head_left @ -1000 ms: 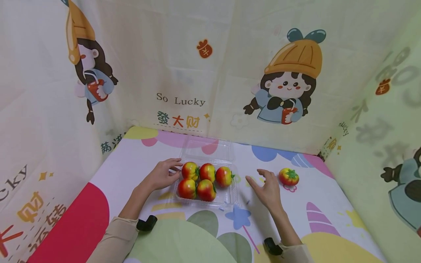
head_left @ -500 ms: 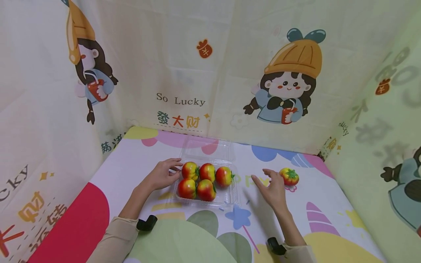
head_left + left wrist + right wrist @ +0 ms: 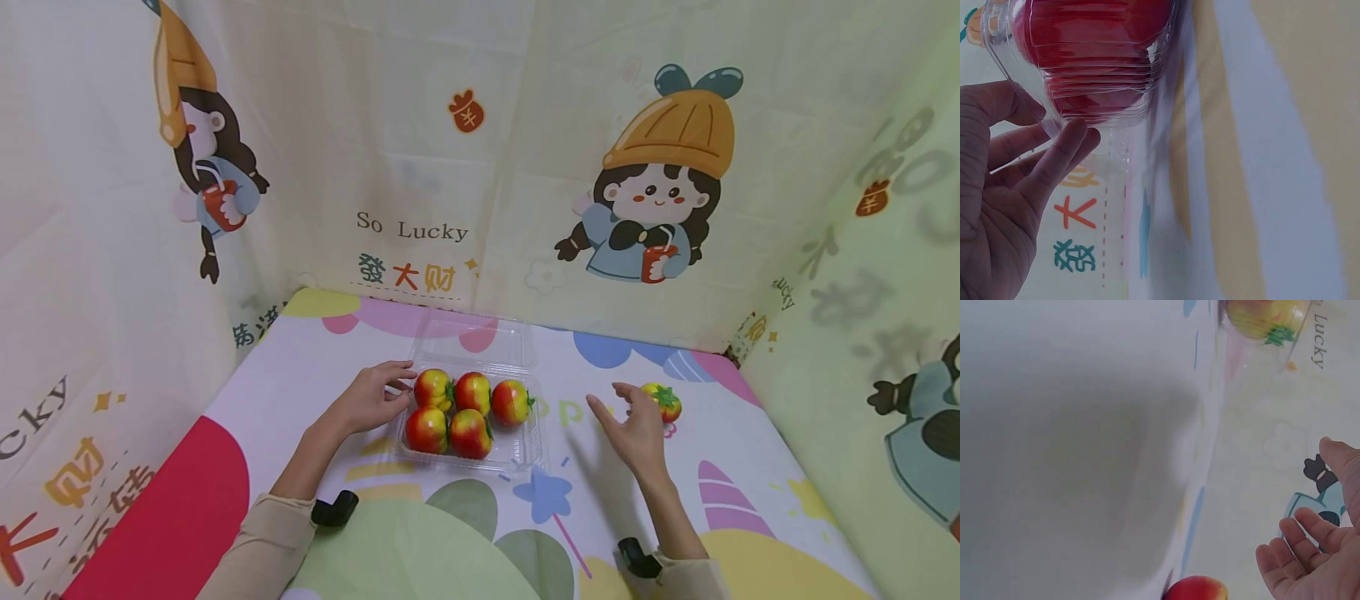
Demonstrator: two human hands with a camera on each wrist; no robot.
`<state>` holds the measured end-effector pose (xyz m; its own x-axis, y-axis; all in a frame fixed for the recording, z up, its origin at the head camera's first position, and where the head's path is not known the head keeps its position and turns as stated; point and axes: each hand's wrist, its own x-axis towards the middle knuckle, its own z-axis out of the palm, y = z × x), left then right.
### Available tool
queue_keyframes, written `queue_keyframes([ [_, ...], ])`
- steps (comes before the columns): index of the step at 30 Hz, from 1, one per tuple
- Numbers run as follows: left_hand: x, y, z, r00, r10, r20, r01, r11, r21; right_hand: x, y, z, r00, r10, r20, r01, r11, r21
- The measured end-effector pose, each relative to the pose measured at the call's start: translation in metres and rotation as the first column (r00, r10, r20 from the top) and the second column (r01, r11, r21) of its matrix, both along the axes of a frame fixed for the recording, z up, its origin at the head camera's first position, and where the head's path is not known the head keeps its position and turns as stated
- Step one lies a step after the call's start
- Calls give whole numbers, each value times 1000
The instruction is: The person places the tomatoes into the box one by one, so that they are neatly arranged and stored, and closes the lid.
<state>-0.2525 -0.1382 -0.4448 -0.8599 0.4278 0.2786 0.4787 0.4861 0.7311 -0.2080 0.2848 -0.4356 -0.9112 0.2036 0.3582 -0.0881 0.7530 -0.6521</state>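
Note:
In the head view my left hand (image 3: 373, 398) is at the left side of a clear plastic clamshell box (image 3: 517, 450). Its thumb and fingers pinch the box's rim (image 3: 1050, 125), as the left wrist view shows. Several red-and-yellow toy fruits (image 3: 471, 433) with green leafy tops lie inside the box in two rows. My right hand (image 3: 637, 429) hovers above the table with thumb and fingers spread, holding nothing. Just beyond it to the right, partly covered by its fingers, sits a single loose fruit (image 3: 666, 404); the right wrist view catches its red side at the bottom edge.
The box's clear lid (image 3: 472, 342) lies folded back behind it. A patterned cloth (image 3: 465, 550) covers the table. Printed curtains (image 3: 510, 167) close off the back and both sides. A dark wrist camera (image 3: 336, 510) sits on the left cuff, another (image 3: 639, 558) on the right.
My right hand has moved steadily right, towards the loose fruit, and now partly covers it. The left hand, the box and the fruits inside have stayed in place.

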Motion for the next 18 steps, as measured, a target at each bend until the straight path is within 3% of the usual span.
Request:
queue_keyframes([
  [18,1,0,1,1000,-4,-11,4,1000,0,-2,24,1,999,-40,-27,40,999,17],
])
